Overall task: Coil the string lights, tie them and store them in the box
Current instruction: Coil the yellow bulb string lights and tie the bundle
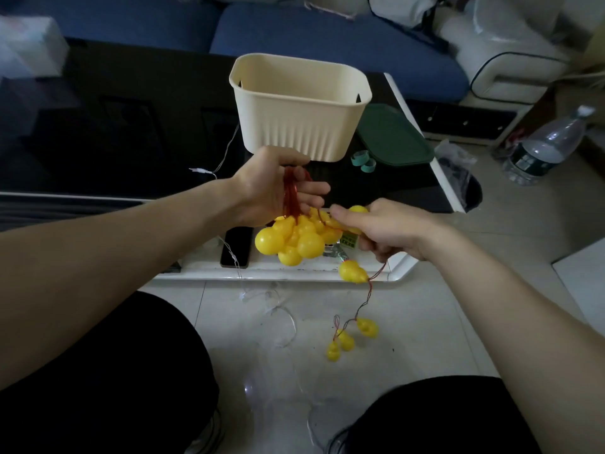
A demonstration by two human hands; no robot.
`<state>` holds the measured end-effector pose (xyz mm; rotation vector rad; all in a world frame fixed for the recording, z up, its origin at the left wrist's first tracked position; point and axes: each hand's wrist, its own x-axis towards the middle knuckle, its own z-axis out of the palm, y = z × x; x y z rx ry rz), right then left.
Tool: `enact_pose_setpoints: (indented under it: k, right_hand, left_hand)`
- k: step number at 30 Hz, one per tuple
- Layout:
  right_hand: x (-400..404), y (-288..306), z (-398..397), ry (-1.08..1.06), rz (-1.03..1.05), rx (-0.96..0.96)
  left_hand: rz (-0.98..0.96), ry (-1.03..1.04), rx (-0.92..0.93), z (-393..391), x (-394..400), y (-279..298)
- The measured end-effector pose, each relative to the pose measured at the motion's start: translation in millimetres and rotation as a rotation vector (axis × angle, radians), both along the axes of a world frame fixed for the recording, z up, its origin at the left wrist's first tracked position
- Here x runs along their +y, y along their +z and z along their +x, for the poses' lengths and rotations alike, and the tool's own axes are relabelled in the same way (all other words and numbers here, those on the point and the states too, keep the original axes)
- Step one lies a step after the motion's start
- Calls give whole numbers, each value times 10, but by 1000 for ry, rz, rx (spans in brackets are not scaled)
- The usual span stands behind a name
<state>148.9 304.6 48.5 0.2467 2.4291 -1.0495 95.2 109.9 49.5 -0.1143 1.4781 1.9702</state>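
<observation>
Above the near edge of the black glass table (pixel 131 142), the left hand (pixel 278 185) grips gathered red wire loops of the yellow gourd-shaped plastic string lights (pixel 294 239), whose bulbs cluster beneath it. The right hand (pixel 386 229) pinches one bulb beside them; the strand's tail dangles floorward. The cream ribbed plastic box (pixel 294 122) stands just behind.

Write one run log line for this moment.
phase: coiling | left hand: holds red wire loops | right hand: pinches yellow bulb | loose bulbs: hanging | cream box: on table
</observation>
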Motion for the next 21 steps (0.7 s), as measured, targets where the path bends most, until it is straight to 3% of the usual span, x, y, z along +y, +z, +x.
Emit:
enact_pose_setpoints:
  k: [6,14,21]
  right_hand:
    - [23,-85,-129,-280,-71,241]
    - [-115,-57,-49,11,-17,343]
    - [-240,70,56,276,138,479]
  left_hand:
    - [-67,-41,16,24,25,-47]
    - [70,37,-24,8,40,-11]
    - [109,-118,-122,62,77,-27]
